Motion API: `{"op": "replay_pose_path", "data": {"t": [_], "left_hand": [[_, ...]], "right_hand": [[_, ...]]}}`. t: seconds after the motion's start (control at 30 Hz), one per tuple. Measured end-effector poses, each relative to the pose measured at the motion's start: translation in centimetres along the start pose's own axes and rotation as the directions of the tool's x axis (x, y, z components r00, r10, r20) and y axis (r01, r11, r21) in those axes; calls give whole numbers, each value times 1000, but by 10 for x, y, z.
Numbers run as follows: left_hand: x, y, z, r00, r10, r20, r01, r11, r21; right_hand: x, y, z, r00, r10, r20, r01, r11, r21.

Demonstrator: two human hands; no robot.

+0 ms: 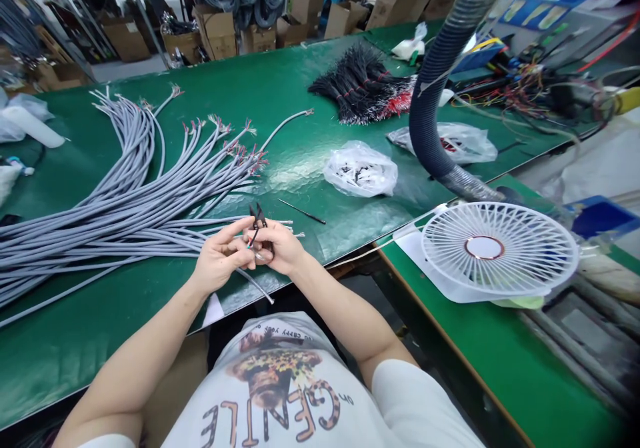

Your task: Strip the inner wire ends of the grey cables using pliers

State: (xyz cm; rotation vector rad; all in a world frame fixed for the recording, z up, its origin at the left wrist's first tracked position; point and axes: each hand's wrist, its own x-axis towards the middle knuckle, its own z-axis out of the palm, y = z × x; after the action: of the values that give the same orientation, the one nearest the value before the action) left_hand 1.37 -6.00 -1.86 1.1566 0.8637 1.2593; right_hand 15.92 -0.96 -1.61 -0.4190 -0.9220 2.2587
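Observation:
In front of my body, both hands meet over the near edge of the green table. My right hand (284,248) is closed around small black snips (258,217), their blades pointing away from me. My left hand (220,258) is closed in a pinch on the thin coloured wires (251,241) of a cable, close to the snips. The fingers hide most of the cable end. Beneath my hands, one grey cable (257,286) sticks out toward the table edge. A large bundle of grey cables (150,201), many with stripped ends, lies to the left.
A thin black screwdriver-like tool (303,211) lies just beyond my hands. Farther off are a plastic bag of small white parts (361,169), black wire bundles (357,81) and another bag (465,143). At right, a ribbed hose (433,88) hangs above a white fan (500,251).

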Motion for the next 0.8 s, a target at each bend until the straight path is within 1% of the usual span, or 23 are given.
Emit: {"op": "replay_pose_path", "data": {"t": [0.07, 0.13, 0.17, 0.23, 0.3, 0.37, 0.43, 0.5, 0.57, 0.63, 0.7, 0.8], "left_hand": [[0, 0, -1, 1000, -13, -16, 13, 1000, 24], [0, 1, -1, 999, -35, -27, 37, 998, 57], [1, 2, -1, 998, -48, -33, 51, 996, 74], [2, 4, 1, 996, -68, -57, 74, 992, 105], [2, 7, 3, 993, -82, -86, 93, 987, 132], [3, 9, 3, 990, -91, -106, 107, 982, 154], [3, 10, 3, 989, -103, -109, 121, 978, 172], [3, 11, 3, 989, -110, -103, 128, 975, 182], [3, 12, 3, 989, -120, -92, 135, 973, 186], [3, 13, 5, 988, -127, -88, 141, 973, 183], [3, 14, 6, 988, -130, -84, 144, 972, 186], [2, 14, 6, 990, -123, -69, 135, 967, 214]], "right_hand": [[4, 5, -1, 1000, 17, 12, -17, 1000, 9], [4, 6, -1, 1000, 25, -5, -25, 999, -21], [4, 5, 0, 999, 30, -27, -31, 998, -47], [-1, 2, 1, 994, 18, -109, -32, 991, -130], [-9, -3, 0, 981, -63, -186, 9, 961, -278], [-20, -8, -2, 957, -207, -205, 89, 876, -473], [-34, -12, -4, 927, -341, -157, 157, 733, -662], [-46, -16, -6, 903, -421, -88, 190, 572, -798], [-56, -18, -6, 897, -441, -6, 205, 430, -879], [-62, -19, -5, 901, -429, 64, 221, 327, -919], [-64, -18, -4, 905, -413, 105, 230, 266, -936], [-64, -17, -3, 907, -408, 107, 222, 246, -944]]}}
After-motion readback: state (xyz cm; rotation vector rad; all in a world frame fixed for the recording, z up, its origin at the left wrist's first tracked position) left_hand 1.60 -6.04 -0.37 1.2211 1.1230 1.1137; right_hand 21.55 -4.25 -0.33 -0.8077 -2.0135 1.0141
